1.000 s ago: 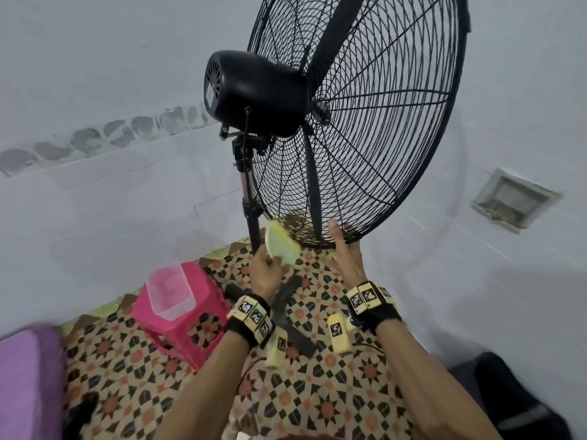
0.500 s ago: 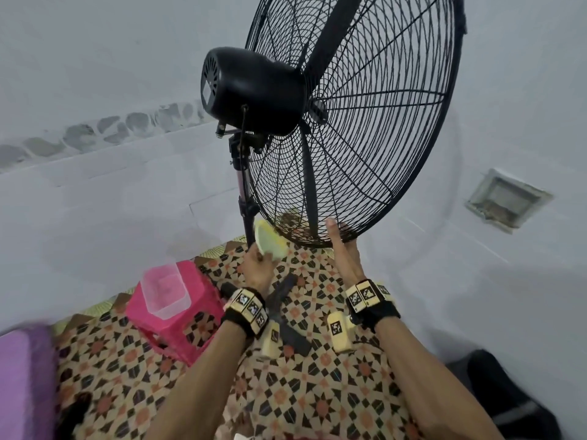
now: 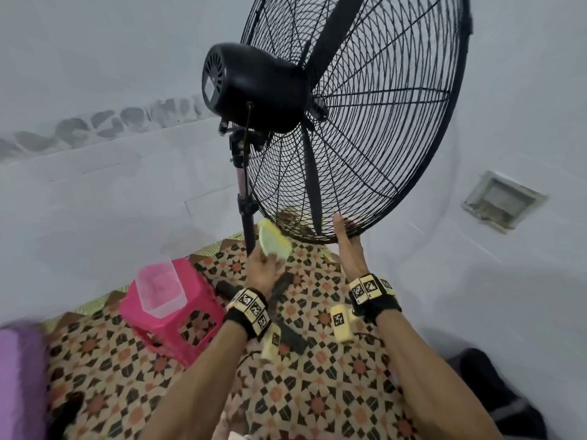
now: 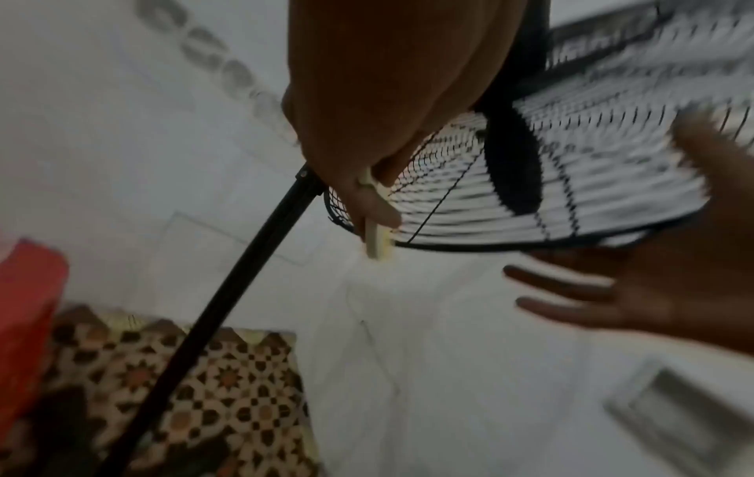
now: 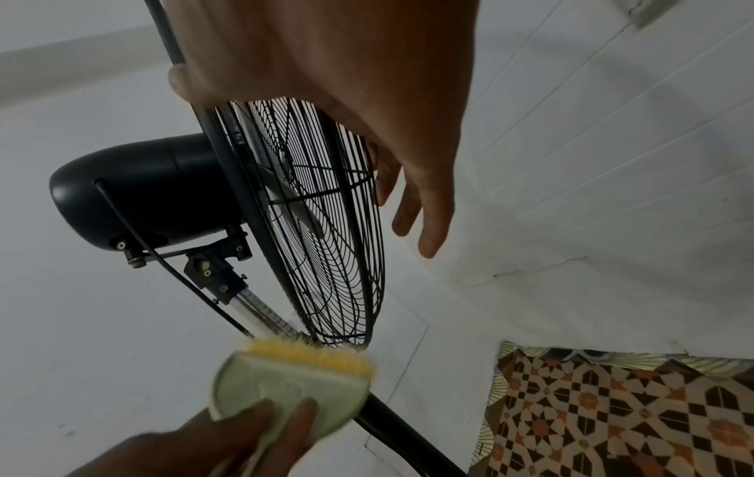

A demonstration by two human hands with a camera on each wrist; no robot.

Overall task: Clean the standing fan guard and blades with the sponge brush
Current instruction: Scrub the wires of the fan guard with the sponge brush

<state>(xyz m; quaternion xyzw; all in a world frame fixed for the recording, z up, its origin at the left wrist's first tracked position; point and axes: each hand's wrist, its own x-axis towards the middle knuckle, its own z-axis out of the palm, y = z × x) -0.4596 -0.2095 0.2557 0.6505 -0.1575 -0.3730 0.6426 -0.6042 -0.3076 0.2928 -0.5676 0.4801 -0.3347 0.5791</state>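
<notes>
From the head camera, the left hand [image 3: 262, 271] grips the pale green sponge brush [image 3: 273, 240], holding it up just beside the lowest part of the black fan guard [image 3: 365, 128] and next to the fan pole [image 3: 246, 214]. The right hand [image 3: 349, 249] has straight fingers, its thumb up against the guard's bottom rim. A pink stool [image 3: 178, 312] carrying a clear tub [image 3: 160, 289] stands on the patterned mat [image 3: 317, 392].

The left wrist view is blurred: fingers [image 4: 373, 200] pinch the brush edge near the guard rim [image 4: 489, 247].

In the right wrist view, yellow bristles [image 5: 304, 353] sit just under the guard; the open right hand's fingers [image 5: 432, 209] extend along its front.
</notes>
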